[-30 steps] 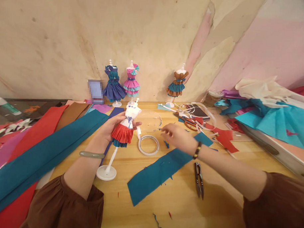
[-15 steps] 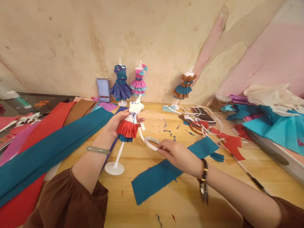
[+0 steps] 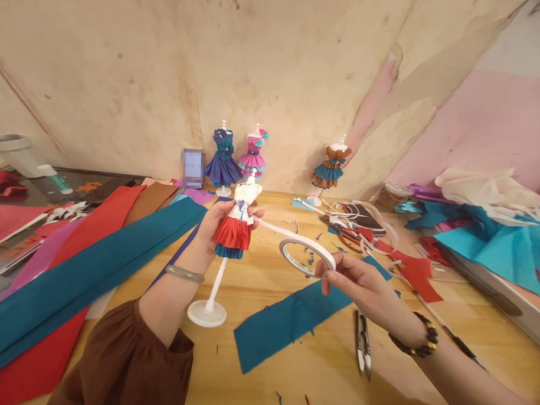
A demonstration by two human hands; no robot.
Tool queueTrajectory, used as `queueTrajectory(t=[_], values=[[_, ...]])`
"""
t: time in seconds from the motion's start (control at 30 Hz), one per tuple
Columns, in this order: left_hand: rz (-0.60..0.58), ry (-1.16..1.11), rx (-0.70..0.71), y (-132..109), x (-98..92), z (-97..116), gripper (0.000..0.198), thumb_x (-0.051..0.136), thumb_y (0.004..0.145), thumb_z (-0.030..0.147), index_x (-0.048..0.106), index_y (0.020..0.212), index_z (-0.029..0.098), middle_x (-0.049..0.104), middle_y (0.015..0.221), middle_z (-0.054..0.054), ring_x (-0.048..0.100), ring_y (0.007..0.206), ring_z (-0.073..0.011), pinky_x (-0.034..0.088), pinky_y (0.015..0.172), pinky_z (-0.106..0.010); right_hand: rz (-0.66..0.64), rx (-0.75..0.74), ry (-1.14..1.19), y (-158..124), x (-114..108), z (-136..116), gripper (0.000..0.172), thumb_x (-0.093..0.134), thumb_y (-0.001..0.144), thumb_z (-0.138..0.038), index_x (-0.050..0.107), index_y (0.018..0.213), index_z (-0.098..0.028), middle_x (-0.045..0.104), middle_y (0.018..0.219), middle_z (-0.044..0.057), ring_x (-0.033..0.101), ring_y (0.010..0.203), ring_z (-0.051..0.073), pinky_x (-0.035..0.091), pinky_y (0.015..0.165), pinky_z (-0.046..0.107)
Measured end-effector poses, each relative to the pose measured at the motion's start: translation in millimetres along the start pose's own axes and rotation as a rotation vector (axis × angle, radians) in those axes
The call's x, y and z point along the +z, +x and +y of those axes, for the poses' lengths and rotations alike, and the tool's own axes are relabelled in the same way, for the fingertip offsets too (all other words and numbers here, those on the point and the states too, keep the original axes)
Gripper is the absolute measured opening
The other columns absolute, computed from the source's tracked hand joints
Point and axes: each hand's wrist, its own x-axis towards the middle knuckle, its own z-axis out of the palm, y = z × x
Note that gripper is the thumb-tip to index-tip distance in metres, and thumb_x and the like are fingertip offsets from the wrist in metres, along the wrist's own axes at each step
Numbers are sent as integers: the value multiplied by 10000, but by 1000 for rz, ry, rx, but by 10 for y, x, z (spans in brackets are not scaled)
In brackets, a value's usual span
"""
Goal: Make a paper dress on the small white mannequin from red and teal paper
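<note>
My left hand [image 3: 204, 238] is closed round the waist of a miniature dress form [image 3: 248, 193], which tilts slightly on its white stand. Its red pleated skirt [image 3: 233, 232] lies over a blue pleated layer [image 3: 230, 252]. My right hand [image 3: 367, 285] pinches the edge of a roll of white tape [image 3: 291, 262]. Between roll and waist, a strip of tape [image 3: 278, 228] is drawn out nearly straight, its end by my left fingertips. Under the roll lies a long teal paper strip [image 3: 283, 321]. Thread snips [image 3: 362, 344] rest on the table beside it.
Three dressed forms stand by the wall: a blue one [image 3: 224, 159], a pink one [image 3: 253, 151] and a brown one [image 3: 331, 169]. Folded teal paper [image 3: 94, 270] and red paper cover the left side. Orange-handled scissors [image 3: 351, 236], tape loops and crumpled turquoise paper [image 3: 485, 248] lie at right.
My right hand has moved right with the tape roll, pulling the strip longer and straighter. The snips now show fully on the table. My left hand still holds the dress form.
</note>
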Motion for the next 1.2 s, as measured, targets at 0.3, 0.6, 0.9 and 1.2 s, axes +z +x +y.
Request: queueTrajectory(t=[0.3,0.6,0.9,1.2], values=[[13,-67,-32,-27,200,-70,206,512,814,259,657,839,115,717,787,-104,723,908,-260,594,837,-367,81,-128,212,34,76,-14,293,539,948,-505,615,929,-224,651,852,43,621,686,168,513,728,347],[53,-210,-56,-35,382,-174,278,398,912,256,637,939,119,718,792,-88,700,653,-152,579,662,-247,171,-286,294,152,259,-76,183,547,961,-436,575,960,-256,634,972,43,638,756,178,522,759,376],[184,-295,-88,-30,474,-250,253,387,908,202,628,899,123,705,704,-81,718,659,-168,596,656,-258,215,-402,386,190,281,-187,134,520,984,-386,587,1002,-271,628,1006,41,651,753,178,532,738,390],[278,-189,97,78,125,-86,306,371,939,196,650,921,73,716,766,-115,739,726,-184,608,661,-248,455,-262,213,502,-197,-117,278,652,882,-497,650,996,-244,694,834,18,673,739,166,551,753,346]])
